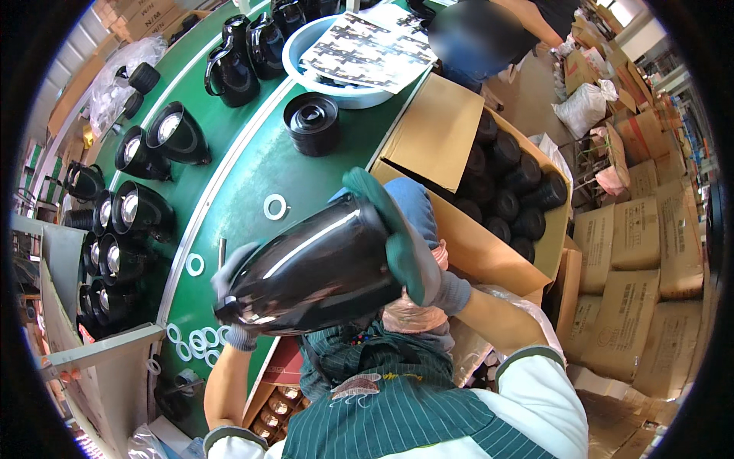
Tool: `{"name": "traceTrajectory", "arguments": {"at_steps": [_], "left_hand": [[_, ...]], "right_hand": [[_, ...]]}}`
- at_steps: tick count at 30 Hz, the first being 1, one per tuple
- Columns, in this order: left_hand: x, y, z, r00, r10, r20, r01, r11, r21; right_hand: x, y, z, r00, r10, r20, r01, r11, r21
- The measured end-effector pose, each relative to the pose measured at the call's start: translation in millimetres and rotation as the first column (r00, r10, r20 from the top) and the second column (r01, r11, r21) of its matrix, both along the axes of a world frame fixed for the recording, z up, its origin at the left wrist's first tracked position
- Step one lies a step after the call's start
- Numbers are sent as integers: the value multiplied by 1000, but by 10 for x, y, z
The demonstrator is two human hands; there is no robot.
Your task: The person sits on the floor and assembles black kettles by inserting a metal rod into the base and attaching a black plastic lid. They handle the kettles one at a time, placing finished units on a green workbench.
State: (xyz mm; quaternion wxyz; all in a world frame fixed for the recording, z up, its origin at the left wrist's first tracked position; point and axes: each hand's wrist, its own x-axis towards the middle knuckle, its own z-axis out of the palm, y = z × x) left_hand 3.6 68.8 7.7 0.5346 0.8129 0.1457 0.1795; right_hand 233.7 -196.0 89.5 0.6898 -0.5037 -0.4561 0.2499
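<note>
A glossy black jug point(313, 264) lies tilted on its side in front of my body, held between my two gloved hands. My left hand point(235, 287), in a grey glove, grips the jug's narrower end at the left; its fingers are partly hidden behind the jug. My right hand point(407, 249), in a grey glove with a green palm, presses along the jug's wide right end, its fingers reaching upward. Just beyond the jug, a white ring point(275, 206) lies on the green table point(252, 172). A stack of black ribbed round parts point(312, 124) stands farther back.
Several black jugs with silvery insides point(138, 210) line the left side; more black jugs point(233, 73) stand behind. A pale blue basin point(298, 57) holds printed sheets. To the right, an open cardboard box point(489, 249) contains black round parts. Stacked cartons point(627, 283) and another person point(478, 46) are beyond.
</note>
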Motion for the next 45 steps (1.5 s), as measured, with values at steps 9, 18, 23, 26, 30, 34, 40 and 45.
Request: {"name": "traceTrajectory", "arguments": {"at_steps": [9,18,23,26,30,34,40,45], "left_hand": [[-160,145,-563,996,-77,45,87,937,-337],[321,-313,496,948,226,224,-211,973,-91],[463,-373,1159,991,22,132,-79,896,437],[576,-502,1372,999,-2,45,-24,833,552],[826,-816,1651,988,-121,-94,151,879,451],[757,-964,1806,942,-318,105,326,943,-70],[709,-1161,1747,907,-355,226,376,925,-58],[689,-1260,1787,940,-199,276,25,850,526]], "right_hand": [[204,117,-233,754,-281,593,172,957,235],[-306,-296,-469,984,-77,-161,74,997,-26],[-283,-400,-1329,954,-123,-272,145,988,61],[-173,-308,-995,943,-274,-190,266,962,-68],[26,-380,-475,858,-234,-458,194,972,-133],[149,-406,-338,924,-86,-373,63,995,-72],[64,-519,-495,757,-25,-653,23,1000,-11],[17,-575,-692,574,92,-814,116,974,193]]}}
